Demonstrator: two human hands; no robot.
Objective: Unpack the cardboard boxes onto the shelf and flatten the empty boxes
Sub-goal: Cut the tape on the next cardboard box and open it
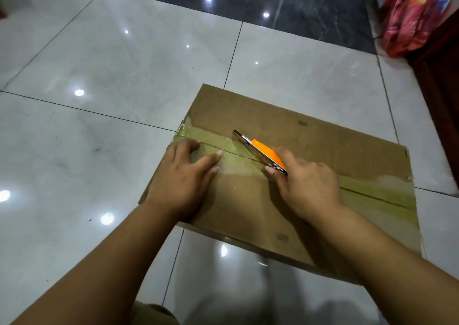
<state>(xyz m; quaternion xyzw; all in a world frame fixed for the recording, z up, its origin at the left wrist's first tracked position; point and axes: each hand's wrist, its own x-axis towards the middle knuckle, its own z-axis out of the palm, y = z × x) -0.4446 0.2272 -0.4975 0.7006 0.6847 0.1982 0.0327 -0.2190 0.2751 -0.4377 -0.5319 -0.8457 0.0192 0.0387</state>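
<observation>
Red packets (412, 23) blurred at the right edge; box cutter (263, 150) handle hidden by fingers (280, 155)

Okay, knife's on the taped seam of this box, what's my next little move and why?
Probably draw the orange knife along the seam toward the left hand, stopping short of the fingers: tape there looks uncut, and those fingers rest right beside the line on the cardboard box.

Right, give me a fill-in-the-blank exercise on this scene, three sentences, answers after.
1. The right hand grips an orange-handled utility knife whose blade lies on the strip of clear ____.
2. The left hand presses flat on the brown cardboard ____.
3. The box lies on a glossy pale-tiled ____.

Answers: tape; box; floor
</observation>
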